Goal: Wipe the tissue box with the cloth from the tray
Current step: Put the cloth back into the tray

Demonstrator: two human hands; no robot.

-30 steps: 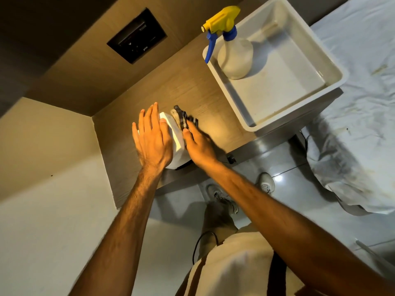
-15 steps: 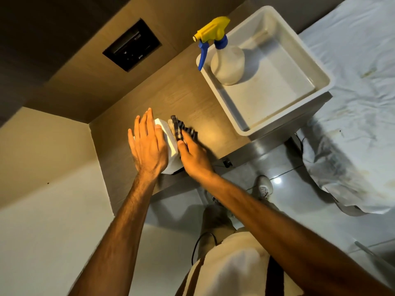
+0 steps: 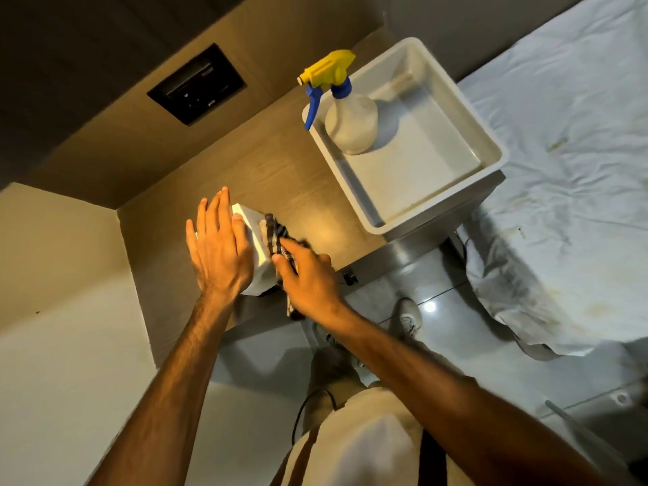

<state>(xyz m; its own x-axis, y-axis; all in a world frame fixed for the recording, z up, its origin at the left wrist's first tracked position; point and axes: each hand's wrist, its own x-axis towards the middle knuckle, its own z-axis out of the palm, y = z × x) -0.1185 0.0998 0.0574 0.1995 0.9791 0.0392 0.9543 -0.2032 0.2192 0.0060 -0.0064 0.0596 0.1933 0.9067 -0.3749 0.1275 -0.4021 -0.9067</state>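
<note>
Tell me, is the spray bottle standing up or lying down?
Standing up. The spray bottle sits on its base in the white tray, yellow nozzle on top.

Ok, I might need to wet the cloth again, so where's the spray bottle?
In the head view the spray bottle stands upright in the near-left corner of the white tray, up and right of the tissue box.

Wooden shelf [image 3: 217,177], glossy tiled floor [image 3: 438,310], rumpled bedsheet [image 3: 568,205].
</note>
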